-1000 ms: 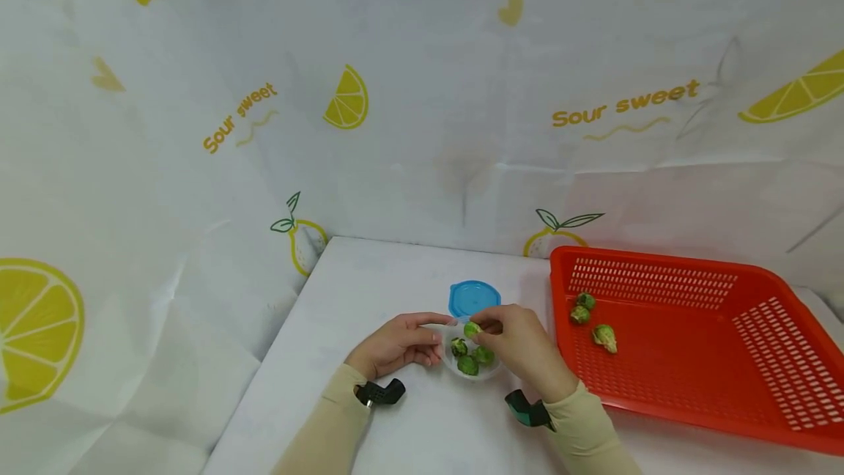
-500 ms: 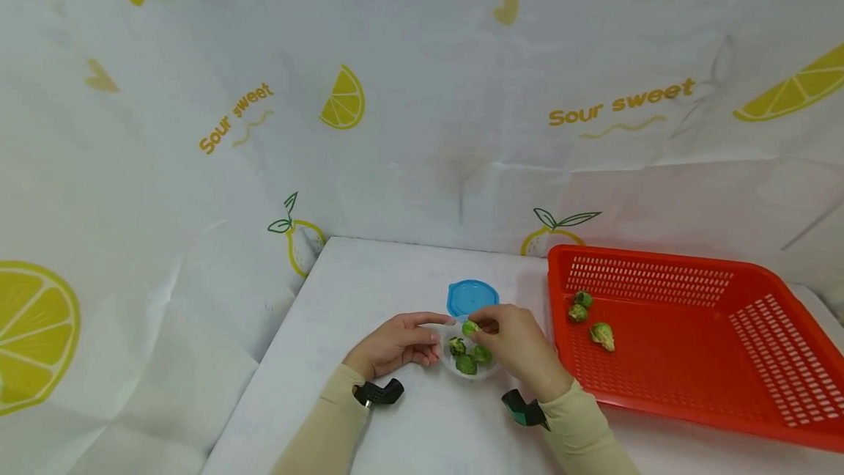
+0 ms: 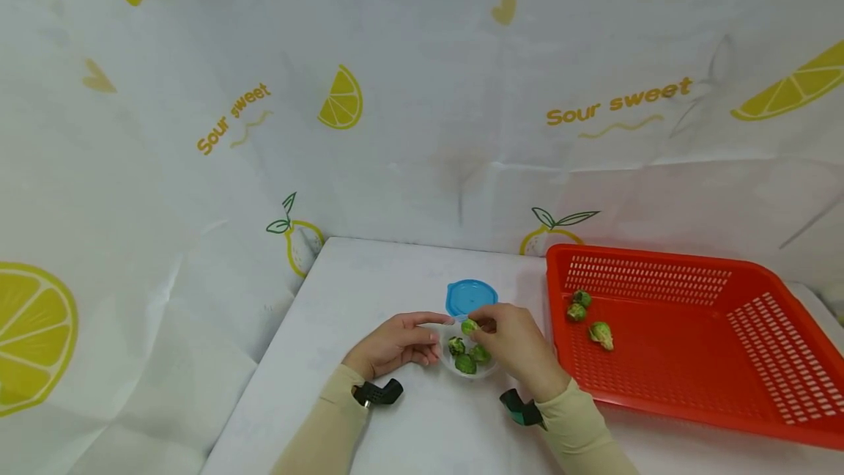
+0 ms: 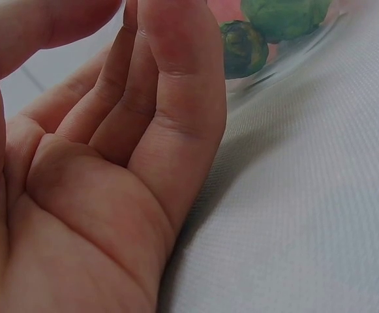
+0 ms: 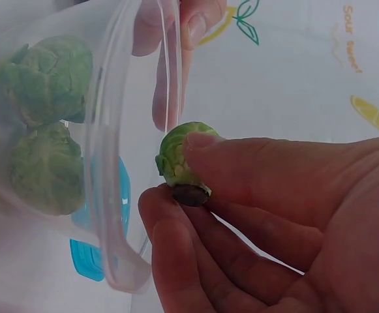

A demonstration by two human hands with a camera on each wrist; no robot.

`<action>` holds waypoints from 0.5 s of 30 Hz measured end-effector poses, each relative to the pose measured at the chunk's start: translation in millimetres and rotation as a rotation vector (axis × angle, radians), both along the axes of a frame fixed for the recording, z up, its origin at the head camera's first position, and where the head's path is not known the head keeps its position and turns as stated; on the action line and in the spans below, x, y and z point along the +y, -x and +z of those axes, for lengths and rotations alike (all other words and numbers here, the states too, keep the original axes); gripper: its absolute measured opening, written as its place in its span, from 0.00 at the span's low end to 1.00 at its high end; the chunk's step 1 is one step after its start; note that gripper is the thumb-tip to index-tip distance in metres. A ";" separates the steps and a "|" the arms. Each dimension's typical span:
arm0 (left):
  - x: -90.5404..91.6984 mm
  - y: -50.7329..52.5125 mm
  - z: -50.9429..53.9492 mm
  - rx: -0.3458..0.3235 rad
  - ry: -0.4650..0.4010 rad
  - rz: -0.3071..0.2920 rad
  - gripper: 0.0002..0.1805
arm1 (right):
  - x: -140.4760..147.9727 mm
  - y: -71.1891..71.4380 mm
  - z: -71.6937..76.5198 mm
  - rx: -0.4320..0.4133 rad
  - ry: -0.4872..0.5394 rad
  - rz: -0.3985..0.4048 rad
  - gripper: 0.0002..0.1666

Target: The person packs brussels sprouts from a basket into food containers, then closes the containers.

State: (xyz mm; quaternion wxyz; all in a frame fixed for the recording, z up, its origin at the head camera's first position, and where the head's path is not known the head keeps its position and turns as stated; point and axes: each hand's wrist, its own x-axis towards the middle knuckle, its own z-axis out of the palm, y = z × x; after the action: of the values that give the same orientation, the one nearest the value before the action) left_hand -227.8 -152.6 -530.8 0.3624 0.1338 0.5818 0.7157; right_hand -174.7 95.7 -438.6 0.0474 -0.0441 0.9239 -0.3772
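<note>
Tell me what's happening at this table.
A person's right hand pinches a Brussels sprout at the mouth of a clear container, with the left hand at its left side. Three sprouts lie inside; three others sit in the red basket to the right. The blue lid lies just beyond the container, off it.

A white table (image 3: pixel 369 277) bears a clear bowl (image 5: pixel 104 111), blue lid (image 3: pixel 471 297) and red basket (image 3: pixel 672 343).

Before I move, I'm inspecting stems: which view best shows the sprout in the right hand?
The right wrist view: the held sprout is large, its dark stem end in plain sight, though the right hand covers part. The head view shows it small; the left wrist view doesn't clearly show it.
</note>
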 end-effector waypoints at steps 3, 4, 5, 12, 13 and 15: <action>0.6 0.3 0.1 0.000 0.002 -0.002 0.28 | -0.2 -0.6 0.2 0.004 -0.001 -0.004 0.14; 0.8 0.3 0.2 -0.001 0.002 -0.002 0.28 | -0.3 -0.9 0.4 0.002 0.002 -0.006 0.14; 1.1 0.3 0.3 -0.001 0.002 -0.003 0.28 | -0.3 -1.1 0.0 0.000 0.004 -0.011 0.14; 2.5 0.7 0.9 0.004 0.011 -0.002 0.27 | 0.5 -5.0 3.8 0.022 0.013 -0.016 0.15; 2.0 0.6 1.0 0.003 0.015 0.000 0.26 | 0.5 -5.8 4.8 0.025 0.014 -0.016 0.14; 0.3 0.2 0.9 0.003 0.029 0.005 0.26 | 0.6 -7.2 9.0 0.031 0.018 -0.006 0.14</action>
State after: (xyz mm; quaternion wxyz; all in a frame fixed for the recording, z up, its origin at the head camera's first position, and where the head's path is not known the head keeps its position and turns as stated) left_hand -228.0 -152.3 -529.9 0.3615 0.1281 0.5929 0.7081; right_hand -167.5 96.3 -429.6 0.0316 -0.0476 0.9211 -0.3851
